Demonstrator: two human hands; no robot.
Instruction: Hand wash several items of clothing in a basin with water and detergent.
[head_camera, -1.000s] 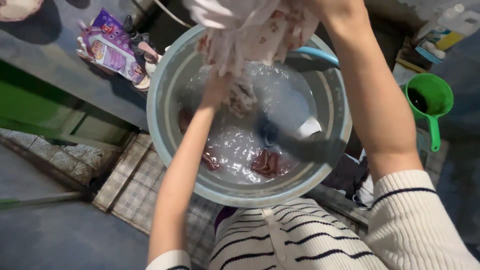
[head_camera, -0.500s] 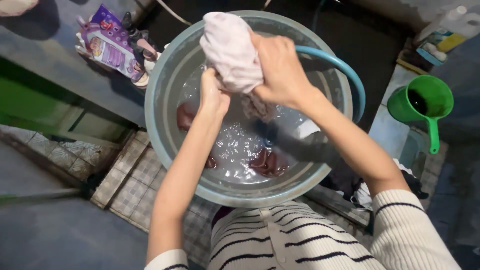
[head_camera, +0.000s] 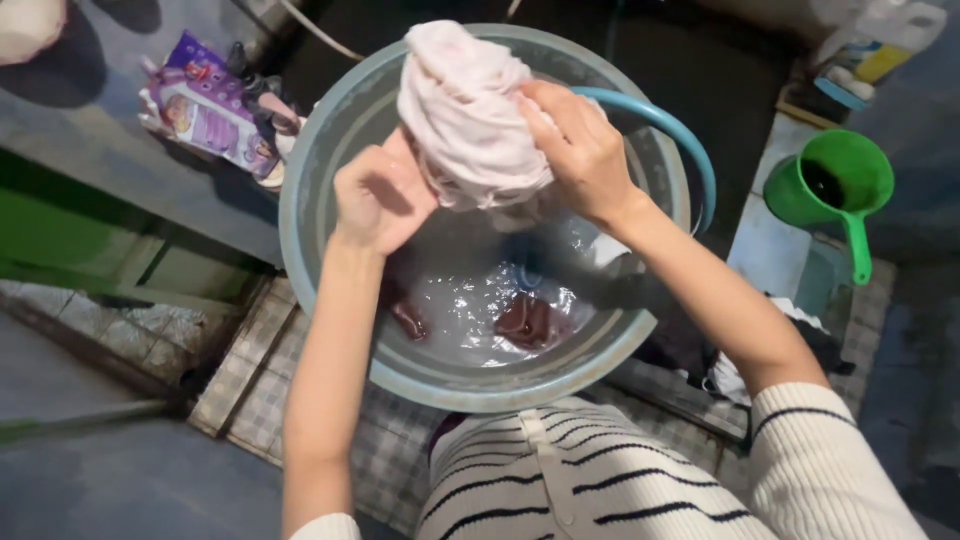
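Both hands grasp a bunched pink cloth (head_camera: 468, 115) at upper centre: left hand (head_camera: 380, 197) below-left, right hand (head_camera: 580, 150) at its right side, above the basin (head_camera: 310, 160) of soapy water.

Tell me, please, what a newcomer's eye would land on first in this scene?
Most likely the bunched pale pink cloth, gripped by the left hand and right hand above the big grey-blue basin at centre. Below it, dark red garments soak in the soapy water. A bright green scoop stands out at right.
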